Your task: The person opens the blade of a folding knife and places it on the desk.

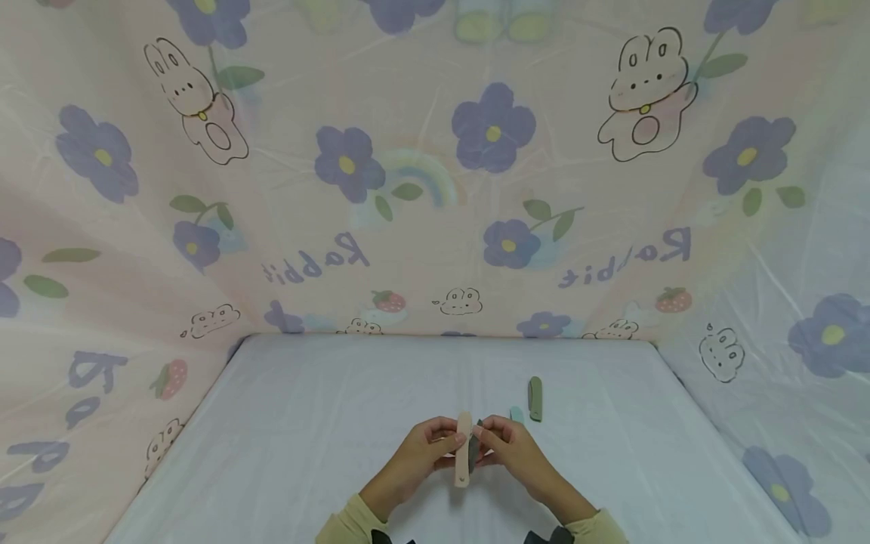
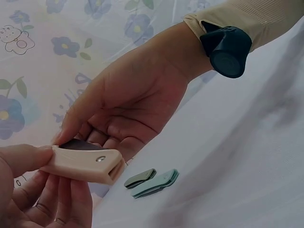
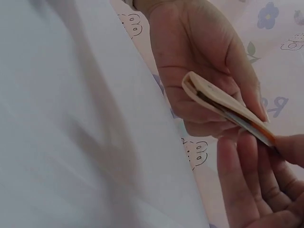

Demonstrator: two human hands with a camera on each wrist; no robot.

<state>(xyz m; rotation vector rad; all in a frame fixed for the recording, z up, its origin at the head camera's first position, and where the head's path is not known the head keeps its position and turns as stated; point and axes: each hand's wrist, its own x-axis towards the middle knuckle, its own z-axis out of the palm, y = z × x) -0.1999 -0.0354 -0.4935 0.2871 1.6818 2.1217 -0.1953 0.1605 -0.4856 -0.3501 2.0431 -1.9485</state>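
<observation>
A folding knife with a pale peach handle point(image 1: 463, 462) is held up between both hands, above the white table. My left hand point(image 1: 427, 453) grips the handle, thumb on its near face and fingers behind. The dark blade point(image 1: 474, 452) sits partly swung out of the handle's slot. My right hand point(image 1: 511, 447) pinches the blade between thumb and fingers. In the left wrist view, a rivet shows near the end of the handle point(image 2: 88, 164). The right wrist view looks into the slot of the handle point(image 3: 209, 92), with the blade's edge along it.
An olive-green folding knife point(image 1: 535, 399) lies folded on the table beyond my right hand. Beside it lies a mint-coloured folding knife point(image 2: 156, 183), partly hidden by my right hand in the head view. Patterned sheeting point(image 1: 421, 227) walls in the table point(image 1: 306, 393) at the back and sides.
</observation>
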